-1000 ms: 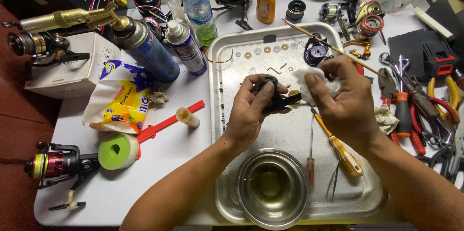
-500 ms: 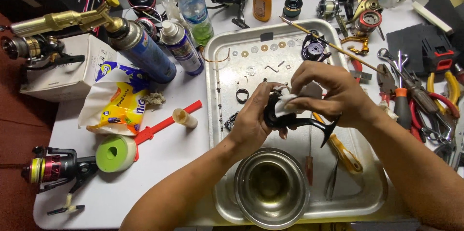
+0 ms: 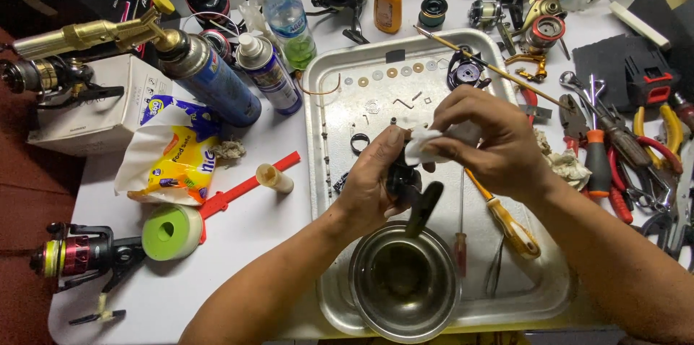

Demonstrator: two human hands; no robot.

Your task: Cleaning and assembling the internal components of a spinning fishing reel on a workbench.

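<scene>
Head view, the only one.

Left hand (image 3: 372, 186) closed around a black fishing-reel body (image 3: 405, 182), gripped at tray centre, with the reel's dark stem (image 3: 423, 208) hanging down toward 6 o'clock. Likely held there so drips or loose bits fall into the round steel bowl (image 3: 405, 283) directly below, at 6 o'clock of the hands.

Right hand (image 3: 484, 143) pinched narrow on a small white wad of cloth or tissue (image 3: 423, 146), pressed against the top of the reel body; looks like wiping.

Both hands work over the rectangular metal tray (image 3: 325, 171). Small washers and rings (image 3: 394, 72) lie in a row along its 12 o'clock edge, well apart from the hands, apparently laid out in order. A yellow-handled screwdriver (image 3: 506, 218) lies at 4 o'clock, just beside the right wrist.

Room: the tray floor at 9 o'clock of the left hand is mostly open. Outside the tray, crowded. At 3 o'clock, red-handled pliers and other hand tools (image 3: 614, 157). At 10 o'clock, a blue spray can (image 3: 217, 85) and a clear plastic bottle with a blue cap (image 3: 289, 20). At 8 o'clock, a green tape roll (image 3: 173, 231) and a red-and-black spinning reel (image 3: 79, 255) near the table's left edge.
</scene>
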